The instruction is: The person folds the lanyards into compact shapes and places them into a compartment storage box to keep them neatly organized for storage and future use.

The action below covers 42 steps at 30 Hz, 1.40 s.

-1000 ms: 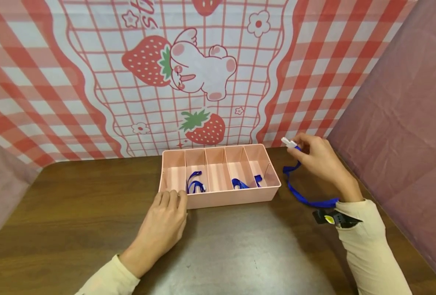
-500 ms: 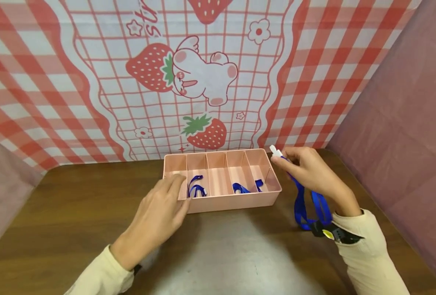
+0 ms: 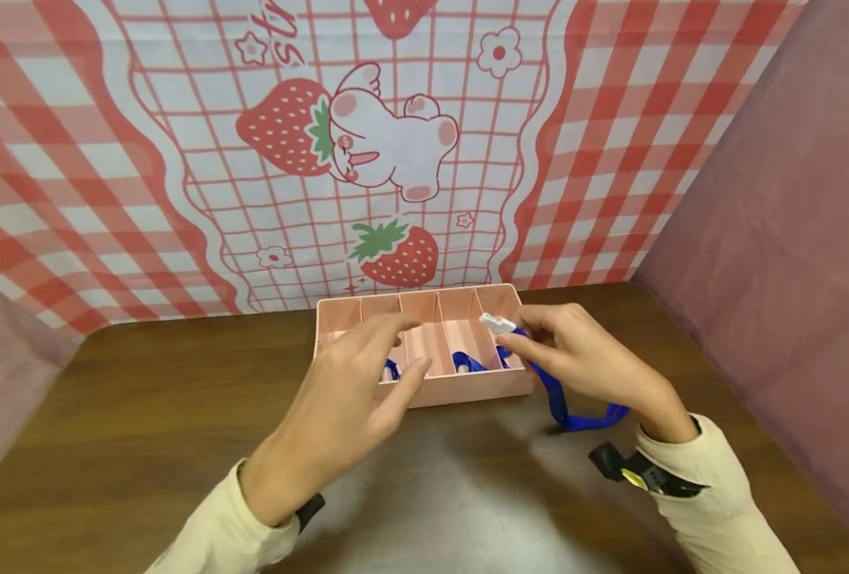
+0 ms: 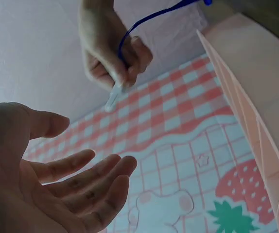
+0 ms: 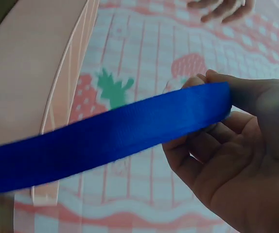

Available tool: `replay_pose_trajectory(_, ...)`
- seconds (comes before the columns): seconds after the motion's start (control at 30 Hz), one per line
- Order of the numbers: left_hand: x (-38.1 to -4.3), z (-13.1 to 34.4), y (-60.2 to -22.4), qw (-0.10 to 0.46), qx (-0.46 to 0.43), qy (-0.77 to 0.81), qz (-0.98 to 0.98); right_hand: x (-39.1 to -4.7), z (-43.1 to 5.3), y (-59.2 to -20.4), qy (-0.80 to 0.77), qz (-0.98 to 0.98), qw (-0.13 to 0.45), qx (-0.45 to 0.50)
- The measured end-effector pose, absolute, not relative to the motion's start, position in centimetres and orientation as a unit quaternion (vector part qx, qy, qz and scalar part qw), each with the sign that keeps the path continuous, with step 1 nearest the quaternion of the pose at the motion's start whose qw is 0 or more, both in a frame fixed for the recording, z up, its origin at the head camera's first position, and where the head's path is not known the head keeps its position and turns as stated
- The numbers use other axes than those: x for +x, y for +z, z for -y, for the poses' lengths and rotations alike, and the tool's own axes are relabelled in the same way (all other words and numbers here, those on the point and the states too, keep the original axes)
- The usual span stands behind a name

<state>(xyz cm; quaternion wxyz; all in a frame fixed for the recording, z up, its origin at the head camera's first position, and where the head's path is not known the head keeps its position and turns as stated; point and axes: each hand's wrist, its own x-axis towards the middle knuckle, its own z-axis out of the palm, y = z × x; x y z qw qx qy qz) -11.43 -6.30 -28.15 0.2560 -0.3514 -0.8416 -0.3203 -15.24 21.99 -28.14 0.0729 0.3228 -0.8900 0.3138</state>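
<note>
Between thumb and fingers, my right hand [image 3: 585,363] pinches a blue lanyard just behind its white plastic clip [image 3: 497,323], above the right end of a pink divided box [image 3: 460,391]. The lanyard's strap [image 3: 555,399] hangs in a loop below the hand, and crosses the right wrist view as a broad blue band [image 5: 130,126]. My left hand [image 3: 334,402] is over the box's left part, fingers spread and holding nothing, with its palm turned towards the right hand. It hides much of the left compartments.
Blue straps lie in the box: one piece [image 3: 469,363] right of the middle, another [image 3: 505,356] in the rightmost compartment, and one [image 3: 391,369] partly behind the left hand. A strawberry-print cloth [image 3: 395,159] stands behind the brown table [image 3: 144,414].
My left hand has let go of the box's front left corner and moved right over it. My right hand has brought the lanyard leftward and lower, from beside the box to over its right end.
</note>
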Motion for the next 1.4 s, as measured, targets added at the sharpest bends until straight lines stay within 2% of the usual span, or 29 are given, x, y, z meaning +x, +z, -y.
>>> replay_pose_trajectory(0.17, -10.7, 5.4, -28.4, 0.239, -0.382, -0.322, 0.833, -13.7, -19.4, -28.3, 0.319, 0.874, 0.039, 0.365)
replay_pose_trajectory(0.4, -10.1, 4.5, -29.0, 0.215, -0.413, -0.300, 0.833, -11.8, -17.2, -28.8, 0.298, 0.857, 0.068, 0.416)
replay_pose_trajectory(0.67, -10.0, 5.1, -28.7, 0.235, -0.410, -0.304, 0.827, -11.3, -16.8, -28.3, 0.353, 0.842, 0.070, 0.402)
replay_pose_trajectory(0.87, -10.1, 5.2, -28.4, 0.217, -0.409, -0.338, 0.819, -11.3, -16.8, -28.4, 0.411, 0.812, 0.038, 0.411)
replay_pose_trajectory(1.03, -10.0, 5.2, -28.2, 0.205, -0.415, -0.342, 0.818, -11.3, -16.8, -28.3, 0.406, 0.812, 0.062, 0.415)
replay_pose_trajectory(1.4, -9.8, 6.2, -27.6, 0.209, -0.425, -0.372, 0.798, -11.3, -17.0, -28.4, 0.422, 0.811, 0.037, 0.404)
